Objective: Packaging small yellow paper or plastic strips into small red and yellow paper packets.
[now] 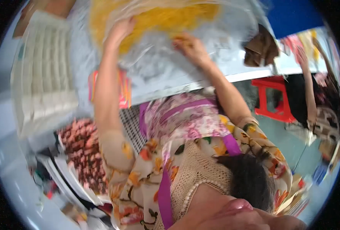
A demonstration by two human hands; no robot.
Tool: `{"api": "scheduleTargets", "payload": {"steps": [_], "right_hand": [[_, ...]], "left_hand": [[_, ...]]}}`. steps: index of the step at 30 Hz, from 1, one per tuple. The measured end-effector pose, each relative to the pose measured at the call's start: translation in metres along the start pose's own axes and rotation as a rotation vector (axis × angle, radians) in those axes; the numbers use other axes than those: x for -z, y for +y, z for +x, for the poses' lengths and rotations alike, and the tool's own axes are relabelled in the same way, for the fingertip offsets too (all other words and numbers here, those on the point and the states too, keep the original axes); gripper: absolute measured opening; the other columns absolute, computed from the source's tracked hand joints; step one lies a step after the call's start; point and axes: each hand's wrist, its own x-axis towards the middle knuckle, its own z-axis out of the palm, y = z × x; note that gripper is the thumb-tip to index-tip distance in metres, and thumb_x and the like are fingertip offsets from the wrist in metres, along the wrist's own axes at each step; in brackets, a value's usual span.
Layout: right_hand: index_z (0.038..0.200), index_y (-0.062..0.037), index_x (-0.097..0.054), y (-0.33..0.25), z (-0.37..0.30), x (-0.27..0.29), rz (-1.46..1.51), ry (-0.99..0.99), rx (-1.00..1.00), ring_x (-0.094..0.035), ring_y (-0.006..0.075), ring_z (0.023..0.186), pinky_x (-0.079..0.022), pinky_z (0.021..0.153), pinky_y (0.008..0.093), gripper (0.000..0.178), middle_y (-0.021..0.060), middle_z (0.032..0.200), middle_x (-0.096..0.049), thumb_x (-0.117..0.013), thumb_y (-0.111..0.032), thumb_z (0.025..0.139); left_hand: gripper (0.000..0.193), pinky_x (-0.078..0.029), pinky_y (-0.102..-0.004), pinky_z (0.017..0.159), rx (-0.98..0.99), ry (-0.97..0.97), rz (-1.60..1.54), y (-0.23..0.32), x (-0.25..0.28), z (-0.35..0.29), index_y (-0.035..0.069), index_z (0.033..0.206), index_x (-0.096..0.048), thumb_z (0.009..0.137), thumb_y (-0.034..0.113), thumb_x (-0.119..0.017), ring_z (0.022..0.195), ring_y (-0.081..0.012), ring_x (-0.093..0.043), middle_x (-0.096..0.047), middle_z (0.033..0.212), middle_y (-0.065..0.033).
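A clear plastic bag or sheet [147,53] lies across the far part of the table, with a loose mass of small yellow pieces [158,21] in or under it; motion blur hides what they are. My left hand [121,31] reaches to the left side of the yellow pieces, by the plastic. Its fingers are smeared, so their grip cannot be told. Just right of the middle, at the near edge of the yellow pieces, is my right hand [192,48]. Its fingers are curled and pressed together, with a bit of yellow at the tips.
A pink-and-orange striped cloth [124,88] hangs at the table's near edge. Dark brown fabric [261,46] sits on its right corner. White ribbed trays [47,65] stand left. Right are a red stool [271,99] and another person's arm [310,88].
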Motion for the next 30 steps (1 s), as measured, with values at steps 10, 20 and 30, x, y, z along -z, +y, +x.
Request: {"api": "scheduleTargets", "payload": {"steps": [10,20,30], "right_hand": [[0.109,-0.0024,-0.063,-0.025,-0.003,-0.020,0.316,-0.185,0.014,-0.063,0.0136,0.082,-0.053,0.068,0.0271,0.021,0.0053,0.097,-0.065,-0.054,-0.008,0.091],[0.108,-0.0008,-0.059,-0.058,-0.016,-0.044,0.298,-0.478,0.045,-0.061,0.0146,0.078,-0.052,0.069,0.0301,0.026,0.0051,0.087,-0.061,-0.056,-0.023,0.094],[0.110,-0.0073,-0.051,-0.069,0.001,-0.054,1.178,-0.663,-0.326,-0.067,0.0157,0.088,-0.043,0.043,0.0185,0.026,0.0063,0.098,-0.061,-0.054,-0.028,0.095]], "left_hand": [[0.030,-0.048,-0.0275,0.086,0.237,0.328,-0.662,-0.007,0.015,-0.148,0.001,0.119,-0.061,0.090,0.009,-0.059,0.098,-0.0179,-0.063,-0.066,0.110,-0.0125],[0.027,-0.046,-0.0401,0.084,0.555,0.639,-0.084,0.040,-0.029,-0.282,0.003,0.101,-0.067,0.077,0.016,-0.071,0.093,-0.0330,-0.057,-0.062,0.097,-0.0157],[0.027,-0.051,-0.0292,0.065,0.452,0.622,-0.626,0.089,-0.012,-0.253,0.001,0.106,-0.066,0.082,0.013,-0.069,0.073,-0.0190,-0.064,-0.068,0.088,-0.0096]]}}
